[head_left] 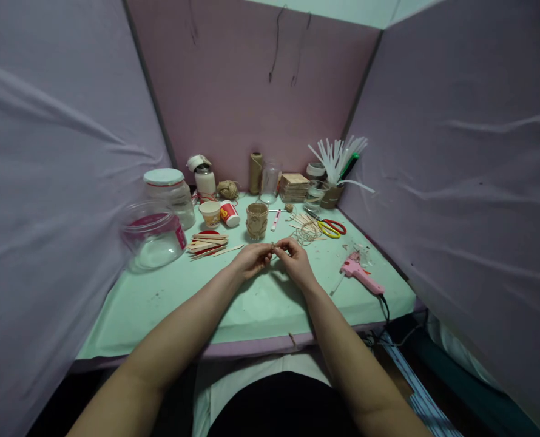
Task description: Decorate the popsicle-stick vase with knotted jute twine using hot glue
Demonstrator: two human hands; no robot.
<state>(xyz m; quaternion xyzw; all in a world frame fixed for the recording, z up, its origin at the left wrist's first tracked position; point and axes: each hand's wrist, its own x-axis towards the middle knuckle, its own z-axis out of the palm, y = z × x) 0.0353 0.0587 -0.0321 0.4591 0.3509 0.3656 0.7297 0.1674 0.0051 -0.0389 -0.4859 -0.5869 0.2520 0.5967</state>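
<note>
My left hand (250, 260) and my right hand (296, 258) meet over the middle of the pale green table (170, 303), fingers pinched together. Between the fingertips is a small piece of jute twine (273, 247), too small to make out well. Just beyond my hands stands a twine-wrapped cup (256, 220). A loose tangle of twine (307, 232) lies to the right of the cup, close to my right hand.
A pink glue gun (360, 274) lies at the right with its cord over the edge. Red-and-yellow scissors (331, 227), wooden sticks (207, 243), clear jars (154, 237), paper cups (210, 213), a twine spool (255, 172) and a cup of white straws (336, 164) stand further back. Purple cloth walls enclose three sides.
</note>
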